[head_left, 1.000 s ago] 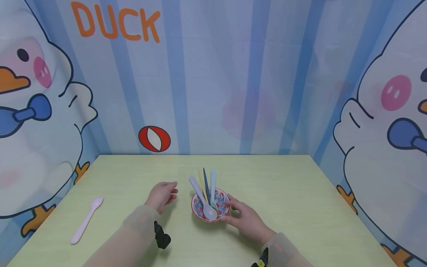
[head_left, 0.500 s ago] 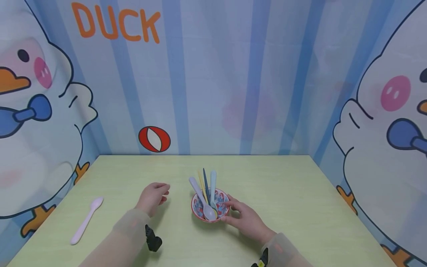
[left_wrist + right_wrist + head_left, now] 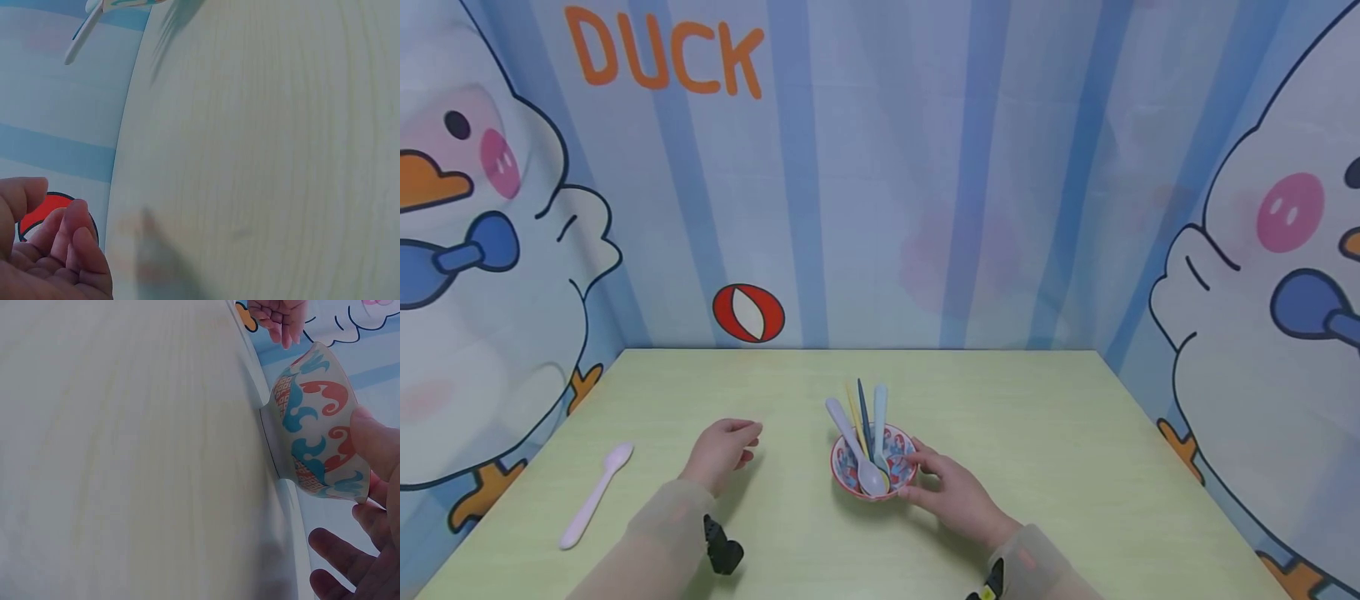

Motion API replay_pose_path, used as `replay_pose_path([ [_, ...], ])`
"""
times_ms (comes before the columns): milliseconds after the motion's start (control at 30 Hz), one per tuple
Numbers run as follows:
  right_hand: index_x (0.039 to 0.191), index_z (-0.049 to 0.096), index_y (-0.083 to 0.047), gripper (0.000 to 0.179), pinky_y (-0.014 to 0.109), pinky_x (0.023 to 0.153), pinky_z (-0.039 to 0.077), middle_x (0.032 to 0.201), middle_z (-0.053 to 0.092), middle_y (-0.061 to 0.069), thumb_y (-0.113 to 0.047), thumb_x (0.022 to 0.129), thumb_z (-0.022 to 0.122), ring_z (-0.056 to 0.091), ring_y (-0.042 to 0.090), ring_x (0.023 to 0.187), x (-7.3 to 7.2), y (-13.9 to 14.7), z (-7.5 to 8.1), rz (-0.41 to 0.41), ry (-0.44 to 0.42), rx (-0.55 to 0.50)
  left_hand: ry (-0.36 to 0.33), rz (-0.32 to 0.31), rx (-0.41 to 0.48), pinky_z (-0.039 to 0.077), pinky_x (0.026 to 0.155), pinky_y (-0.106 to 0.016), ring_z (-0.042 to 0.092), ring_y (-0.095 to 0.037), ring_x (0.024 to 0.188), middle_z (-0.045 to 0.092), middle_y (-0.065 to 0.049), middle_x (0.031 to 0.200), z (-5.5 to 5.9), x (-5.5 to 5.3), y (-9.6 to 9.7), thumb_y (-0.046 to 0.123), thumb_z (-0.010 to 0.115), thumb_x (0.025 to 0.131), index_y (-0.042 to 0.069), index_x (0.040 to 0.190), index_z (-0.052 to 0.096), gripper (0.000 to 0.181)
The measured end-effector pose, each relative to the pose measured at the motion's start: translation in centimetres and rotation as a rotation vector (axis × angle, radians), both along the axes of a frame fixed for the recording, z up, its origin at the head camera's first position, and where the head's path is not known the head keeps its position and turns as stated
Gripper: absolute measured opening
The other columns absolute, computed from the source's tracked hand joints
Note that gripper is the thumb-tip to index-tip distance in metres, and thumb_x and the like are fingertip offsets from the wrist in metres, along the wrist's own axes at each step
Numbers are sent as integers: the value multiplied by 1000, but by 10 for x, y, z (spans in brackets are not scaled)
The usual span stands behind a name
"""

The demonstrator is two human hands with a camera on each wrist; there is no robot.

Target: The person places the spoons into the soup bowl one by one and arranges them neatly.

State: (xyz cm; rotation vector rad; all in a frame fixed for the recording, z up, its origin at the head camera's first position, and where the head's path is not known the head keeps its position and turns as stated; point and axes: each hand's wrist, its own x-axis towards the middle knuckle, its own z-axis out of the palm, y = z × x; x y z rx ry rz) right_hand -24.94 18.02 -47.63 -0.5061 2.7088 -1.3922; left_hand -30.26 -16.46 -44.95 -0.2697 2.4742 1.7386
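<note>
A small bowl (image 3: 900, 467) with a red rim and red-and-blue pattern stands on the table in the head view. Leaning in it are a lilac spoon (image 3: 852, 435), a light blue spoon (image 3: 880, 421), a thin yellow handle (image 3: 853, 408) and a dark blue one (image 3: 863, 406); the lower ends of these two are partly hidden. My right hand (image 3: 958, 496) pinches the bowl's right rim, its thumb on the outer wall in the right wrist view. To the bowl's left, my left hand (image 3: 721, 454) hovers over the table with loosely bent fingers and holds nothing.
Farther left, another lilac spoon (image 3: 597, 496) lies flat on the pale table (image 3: 1037, 433). Behind the table's back edge hangs a blue striped curtain (image 3: 880, 167) printed with ducks and a red ball.
My left hand has drawn away from the bowl, moving left and slightly nearer to me. The right hand and the bowl stay in place.
</note>
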Motion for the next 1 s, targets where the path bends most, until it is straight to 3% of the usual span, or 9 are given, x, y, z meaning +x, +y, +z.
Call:
replay_pose_path([
  [433, 127, 60, -11, 48, 53, 103, 37, 154, 32, 6, -37, 87, 70, 48, 36, 126, 0, 0, 0, 3, 3, 5, 16, -10, -57, 49, 80, -34, 59, -27, 89, 57, -22, 118, 2, 9, -14, 33, 53, 99, -3, 131, 49, 49],
  [1000, 127, 60, -13, 47, 53, 102, 38, 154, 32, 3, -37, 87, 70, 48, 36, 126, 0, 1, 0, -5, -15, -2, -2, 40, -76, 49, 77, -31, 58, -27, 92, 56, -24, 119, 6, 18, -49, 36, 53, 98, -7, 135, 44, 57],
])
